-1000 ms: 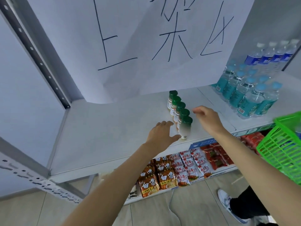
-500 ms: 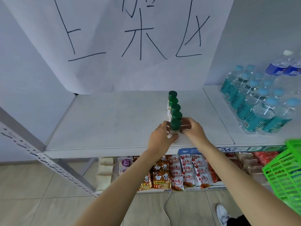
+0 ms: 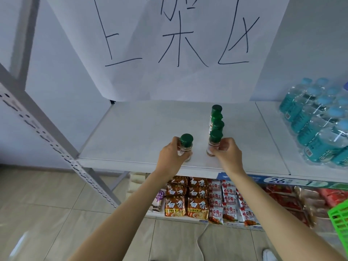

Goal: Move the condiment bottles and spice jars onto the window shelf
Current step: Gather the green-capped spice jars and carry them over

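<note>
Spice jars, one in each hand, stood upright on the white shelf point(image 3: 131, 132).
The left hand point(image 3: 170, 156) pinched a green-capped jar point(image 3: 185, 146) set apart; the right hand point(image 3: 227, 154) pinched the front jar point(image 3: 213, 145) of the row point(image 3: 216, 119).

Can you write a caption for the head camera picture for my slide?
Left hand and right hand each grip a green-capped jar on the white shelf.

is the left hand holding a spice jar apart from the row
Yes: the left hand grips a green-capped glass spice jar standing clear of the row of jars.
</note>
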